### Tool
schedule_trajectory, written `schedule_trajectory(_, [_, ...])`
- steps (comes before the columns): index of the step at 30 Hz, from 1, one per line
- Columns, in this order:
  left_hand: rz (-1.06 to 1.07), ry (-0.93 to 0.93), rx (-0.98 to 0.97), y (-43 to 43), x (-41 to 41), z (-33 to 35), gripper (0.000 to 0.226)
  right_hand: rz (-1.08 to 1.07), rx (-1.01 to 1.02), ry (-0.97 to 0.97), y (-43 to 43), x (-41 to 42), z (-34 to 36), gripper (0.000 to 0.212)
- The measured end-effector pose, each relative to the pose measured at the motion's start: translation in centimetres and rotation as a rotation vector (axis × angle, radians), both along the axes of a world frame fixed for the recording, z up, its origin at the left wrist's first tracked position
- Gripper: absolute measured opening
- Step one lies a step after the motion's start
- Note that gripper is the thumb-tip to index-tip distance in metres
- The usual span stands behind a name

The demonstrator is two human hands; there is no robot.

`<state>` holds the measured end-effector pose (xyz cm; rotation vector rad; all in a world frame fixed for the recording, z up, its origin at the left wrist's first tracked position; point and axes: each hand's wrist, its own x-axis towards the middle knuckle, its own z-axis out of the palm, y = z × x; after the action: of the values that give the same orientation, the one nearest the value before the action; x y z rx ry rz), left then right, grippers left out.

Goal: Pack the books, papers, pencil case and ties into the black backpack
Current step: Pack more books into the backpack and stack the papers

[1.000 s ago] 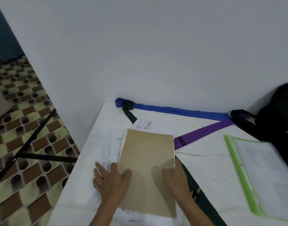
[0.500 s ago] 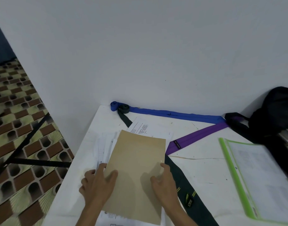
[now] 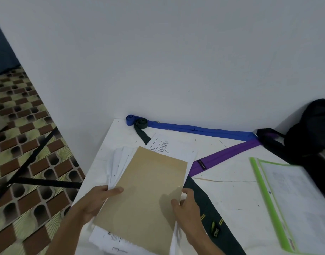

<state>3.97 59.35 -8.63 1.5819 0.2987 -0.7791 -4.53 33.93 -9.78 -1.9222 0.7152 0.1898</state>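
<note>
Two hands on the pile here. Your left hand (image 3: 98,200) grips the left edge of the brown book (image 3: 148,192), thumb flat on the cover and the other fingers tucked out of sight underneath. Your right hand (image 3: 187,208) pinches the right edge the same way, thumb on top and fingers bent round the side.

The book sits on a loose fan of papers (image 3: 119,162) that pokes out past its far end, its left side and its near end. The whole pile is over the near-left part of the desk (image 3: 228,196). I honestly can't tell if it's lifted or resting there.

Ties are all out on the desk:
- The blue tie (image 3: 198,130) lies along the foot of the wall, with one end rolled up at the far-left corner.
- The green tie (image 3: 207,210) has its rolled end touching that blue roll. It runs under the papers and comes out just beside your right hand.
- The purple tie (image 3: 224,155) runs from under the papers out to the right and meets the blue one near the backpack (image 3: 318,129).

The backpack slumps against the wall at the far right. A folder (image 3: 290,203) with a lime edge lies flat in front of it, well apart from your hands.
</note>
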Motion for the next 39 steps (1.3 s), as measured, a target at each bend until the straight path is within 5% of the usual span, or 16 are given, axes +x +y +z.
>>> schedule_trajectory(5, [-0.109,0.118,-0.193,0.8,-0.4,-0.9,0.075,-0.101,0.159,0.047,-0.2,0.3,0.1,0.035])
schedule_trajectory(12, [0.015,0.178,-0.395,0.1,-1.4,-1.6,0.076,-0.241,0.352,0.091,-0.8,0.3,1.1,0.012])
schedule_trajectory(17, [0.076,0.236,-0.469,-0.1,-1.3,-1.7,0.073,-0.203,0.283,0.067,-0.8,0.4,0.9,0.013])
schedule_trajectory(26, [0.039,0.053,-0.292,-1.5,1.2,0.1,0.049,-0.218,0.284,0.075,-0.8,1.8,0.8,0.019])
schedule_trajectory(33, [0.096,0.168,-0.390,-1.0,1.3,-0.7,0.063,-0.170,0.290,0.089,-1.8,2.1,1.7,0.035])
schedule_trajectory(39, [0.079,0.248,-0.471,-1.0,-0.5,-2.0,0.075,-0.151,0.735,0.083,-2.6,2.0,1.9,0.036])
